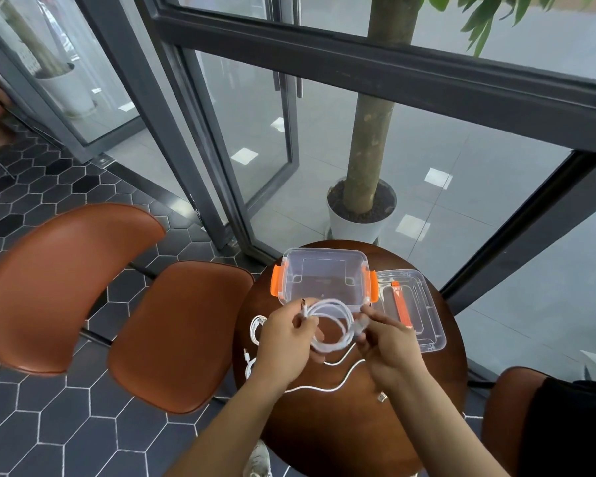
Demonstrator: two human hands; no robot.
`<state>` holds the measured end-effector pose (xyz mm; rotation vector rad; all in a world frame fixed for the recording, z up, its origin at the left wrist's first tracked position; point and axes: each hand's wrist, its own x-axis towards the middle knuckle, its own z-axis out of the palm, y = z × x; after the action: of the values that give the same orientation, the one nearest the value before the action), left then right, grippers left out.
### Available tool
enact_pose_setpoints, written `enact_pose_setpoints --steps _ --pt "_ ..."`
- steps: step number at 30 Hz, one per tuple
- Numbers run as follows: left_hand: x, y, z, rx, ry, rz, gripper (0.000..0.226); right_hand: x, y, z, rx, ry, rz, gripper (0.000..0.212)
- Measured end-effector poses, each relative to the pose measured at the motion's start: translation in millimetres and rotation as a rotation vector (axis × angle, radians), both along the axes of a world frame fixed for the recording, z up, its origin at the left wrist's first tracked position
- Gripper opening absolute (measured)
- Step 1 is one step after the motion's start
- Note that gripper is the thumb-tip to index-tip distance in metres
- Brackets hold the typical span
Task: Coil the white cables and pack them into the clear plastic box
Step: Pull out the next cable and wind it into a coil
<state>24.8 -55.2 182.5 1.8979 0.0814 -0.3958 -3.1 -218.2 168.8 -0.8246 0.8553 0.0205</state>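
Above the small round dark wooden table (410, 425), my left hand (284, 342) pinches a partly coiled white cable (338, 325) at the loop's left side. My right hand (387, 342) grips the same cable at the loop's right side. The cable's loose tail (334, 385) trails across the tabletop to a plug near the front. The open clear plastic box (324, 277) with orange latches stands just beyond the hands and holds nothing. Two more white cables lie left of my left hand: one (256, 327) near the box, another (249, 364) closer to me.
The box's clear lid (424, 315) with an orange handle lies right of the box. A brown chair (179, 335) stands left of the table, another brown seat (503, 401) at the right. A potted tree (360, 208) and glass doors stand behind.
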Motion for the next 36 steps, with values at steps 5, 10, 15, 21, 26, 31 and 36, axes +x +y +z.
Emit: enact_pose_setpoints --steps 5,10,15,21,26,31,36 --pt "-5.7 -1.2 5.8 0.129 -0.026 0.027 0.023 -4.9 -4.8 7.6 -0.377 -0.105 0.033 0.01" --pt "1.7 4.6 9.3 0.166 -0.027 0.1 0.017 -27.6 -9.5 4.0 -0.509 -0.208 0.252 0.026" --pt "-2.6 1.8 9.8 0.207 -0.06 0.087 0.015 -22.5 9.6 5.5 -0.768 -0.259 0.401 0.015" --pt "-5.0 6.5 9.7 0.21 -0.055 0.043 0.022 -16.9 7.6 4.9 -0.89 -0.182 0.465 0.006" --pt "-6.9 9.7 4.6 0.239 -0.017 -0.001 0.024 -16.6 11.6 1.0 -0.862 -0.199 0.459 0.006" --pt "-6.6 10.6 1.1 0.376 -0.081 -0.13 0.026 -12.6 9.8 -0.2 -0.621 -0.174 0.496 0.022" --pt "-8.8 9.2 2.4 0.385 -0.089 -0.218 0.039 -14.4 6.5 -5.5 -0.483 -0.12 0.536 0.028"
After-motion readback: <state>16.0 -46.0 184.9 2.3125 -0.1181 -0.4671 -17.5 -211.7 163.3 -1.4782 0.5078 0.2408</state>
